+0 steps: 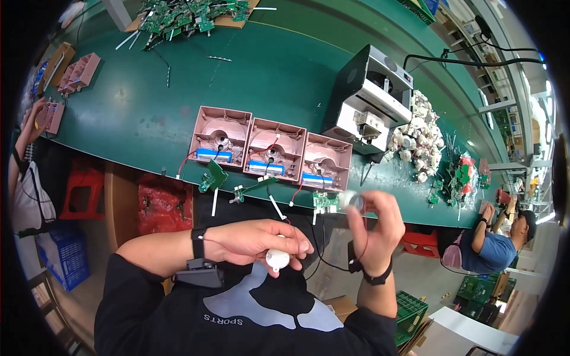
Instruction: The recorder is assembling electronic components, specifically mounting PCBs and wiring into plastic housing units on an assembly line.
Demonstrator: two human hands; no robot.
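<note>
"White round part [277, 259]: where do we have it?"

"Near the middle, just off the near edge of the surface [136, 107], in our left hand [258, 240], whose fingers are closed around it. Our right hand [380, 228] is apart, to the right; its thumb and fingers look pinched on a pale round piece [349, 200], too blurred to make out further."

"How should the part handle?"

"We'd judge it light and stiff, likely smooth enough to slip. The small tab [276, 270] on its near edge looks the most fragile, so we'd hold it by the round sides. Any wire behind our fingers we can't make out."

"And farther out?"

"Just beside the pale piece lies a green circuit board [325, 203]. Beyond, three pink housings [276, 127] stand in a row, each with a blue cell [266, 168] at its near side. Far right of them stands a black-and-white machine [344, 89], a heap of white parts [418, 139] to its right. Far left, we see piled boards [190, 16]."
</note>
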